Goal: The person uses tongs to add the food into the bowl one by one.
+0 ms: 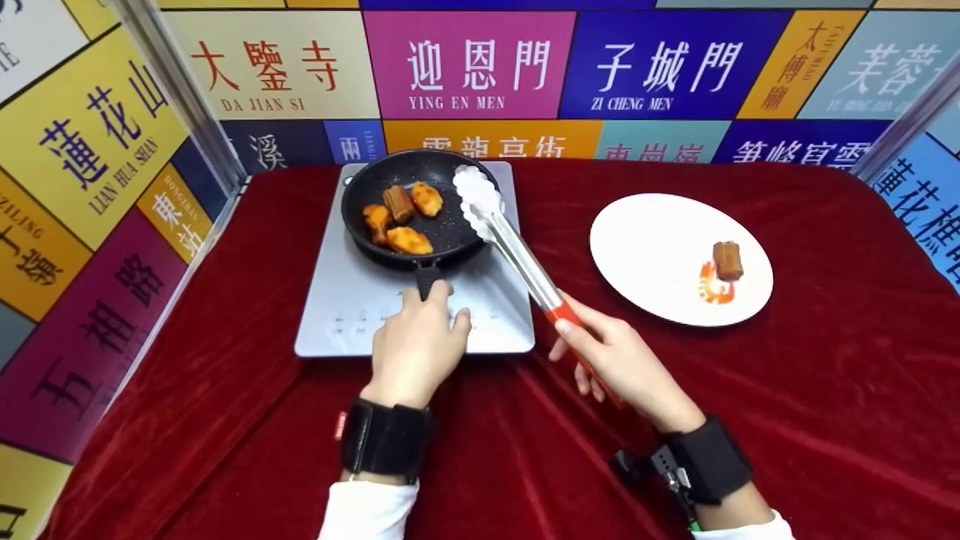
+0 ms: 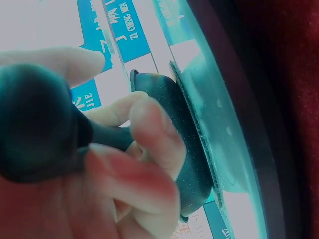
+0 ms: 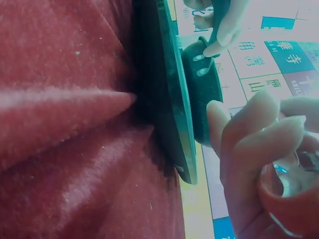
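My left hand (image 1: 416, 349) grips the handle (image 2: 35, 122) of a black frying pan (image 1: 450, 236), its fingers curled round it in the left wrist view. Inside the pan, on its left side, lie several orange-brown pieces like chicken wings (image 1: 409, 241) and a brown ridged block of food (image 1: 398, 202). With my right hand (image 1: 622, 360) I hold metal tongs (image 1: 529, 266) by their red handles (image 3: 294, 206). The tongs' scalloped tips are over the pan's right side, apart from the food; nothing shows between them. A similar brown ridged block (image 1: 727, 260) sits on a white oval plate (image 1: 645, 247).
Under the pan is a flat silver cooktop (image 1: 330, 300) with faint markings at its front. A dark red cloth (image 1: 225, 360) covers the table, with folds near the front. Colourful panels (image 1: 469, 67) with Chinese lettering stand behind and at both sides.
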A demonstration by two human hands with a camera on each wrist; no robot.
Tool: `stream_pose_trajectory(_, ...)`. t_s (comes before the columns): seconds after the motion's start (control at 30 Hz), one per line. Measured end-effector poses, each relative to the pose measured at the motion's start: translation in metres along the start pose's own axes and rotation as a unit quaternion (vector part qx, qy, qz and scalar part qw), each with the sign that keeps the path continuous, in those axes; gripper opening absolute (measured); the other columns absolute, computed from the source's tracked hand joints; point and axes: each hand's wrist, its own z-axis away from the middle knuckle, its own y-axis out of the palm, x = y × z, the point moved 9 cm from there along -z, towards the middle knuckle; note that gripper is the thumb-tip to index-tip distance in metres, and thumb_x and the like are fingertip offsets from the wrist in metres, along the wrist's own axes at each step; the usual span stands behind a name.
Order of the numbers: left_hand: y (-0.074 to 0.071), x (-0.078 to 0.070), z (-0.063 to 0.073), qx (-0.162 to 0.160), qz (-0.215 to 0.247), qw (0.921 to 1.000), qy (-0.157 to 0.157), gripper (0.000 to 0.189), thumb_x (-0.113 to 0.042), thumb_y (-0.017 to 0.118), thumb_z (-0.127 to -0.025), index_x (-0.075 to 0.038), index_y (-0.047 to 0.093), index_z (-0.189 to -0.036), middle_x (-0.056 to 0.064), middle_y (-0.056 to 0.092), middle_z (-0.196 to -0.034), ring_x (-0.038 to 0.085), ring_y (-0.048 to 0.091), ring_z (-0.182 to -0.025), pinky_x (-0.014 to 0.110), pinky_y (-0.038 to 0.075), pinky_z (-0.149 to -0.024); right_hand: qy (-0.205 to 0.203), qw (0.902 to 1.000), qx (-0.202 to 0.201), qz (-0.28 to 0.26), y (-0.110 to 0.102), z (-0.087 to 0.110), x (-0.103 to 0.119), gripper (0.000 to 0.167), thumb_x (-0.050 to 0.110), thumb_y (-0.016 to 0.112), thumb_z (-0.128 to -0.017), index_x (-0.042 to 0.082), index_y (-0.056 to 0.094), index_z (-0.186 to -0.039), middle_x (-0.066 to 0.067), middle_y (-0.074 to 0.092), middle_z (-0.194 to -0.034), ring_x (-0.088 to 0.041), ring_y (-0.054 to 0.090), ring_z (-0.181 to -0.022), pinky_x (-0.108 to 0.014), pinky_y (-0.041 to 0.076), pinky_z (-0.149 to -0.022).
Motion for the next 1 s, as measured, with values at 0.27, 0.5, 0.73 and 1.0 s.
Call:
stream_pose_trajectory(0.27,-0.002,0.0,0.0,-0.013,0.003,0.9999,0.002,0.04,-0.043,0.044,-0.089,-0.022,0.048,-0.122,0.013,0.05,-0.11,0.029,0.056,-0.071,0.041,0.044,-0.059,-0.002,1.0,0.008,-0.005,-0.002,0.001,-0.002,0.046,0.026,0.045,-0.094,0.025,0.033,-0.138,-0.017,0.059,-0.084,-0.039,0.05,-0.048,-0.051,0.041,-0.04)
stream_pose_trajectory(0.5,-0.001,0.001,0.001,-0.009,0.011,0.9999,-0.001,0.041,-0.044,0.045,-0.088,-0.022,0.047,-0.123,0.012,0.048,-0.111,0.026,0.055,-0.072,0.039,0.044,-0.06,-0.003,0.9999,0.01,0.001,-0.007,0.003,-0.003,0.046,0.027,0.046,-0.093,0.026,0.034,-0.138,-0.016,0.059,-0.082,-0.039,0.049,-0.048,-0.051,0.04,-0.039)
stream_pose_trajectory(0.73,-0.001,0.0,0.001,-0.007,0.013,0.9999,0.0,0.04,-0.043,0.045,-0.088,-0.022,0.048,-0.122,0.013,0.047,-0.113,0.025,0.054,-0.073,0.039,0.044,-0.06,0.006,0.9999,0.015,0.004,-0.01,0.006,-0.004,0.045,0.029,0.046,-0.093,0.032,0.034,-0.136,-0.013,0.059,-0.081,-0.045,0.047,-0.049,-0.048,0.037,-0.035)
stream_pose_trajectory(1.0,-0.002,0.001,0.001,-0.004,0.013,0.9999,0.001,0.039,-0.043,0.045,-0.088,-0.022,0.048,-0.122,0.012,0.047,-0.113,0.026,0.055,-0.072,0.039,0.044,-0.06,0.003,0.9999,-0.006,0.01,-0.014,0.006,-0.005,0.047,0.029,0.049,-0.091,0.028,0.036,-0.136,-0.012,0.06,-0.079,-0.036,0.048,-0.045,-0.043,0.04,-0.036)
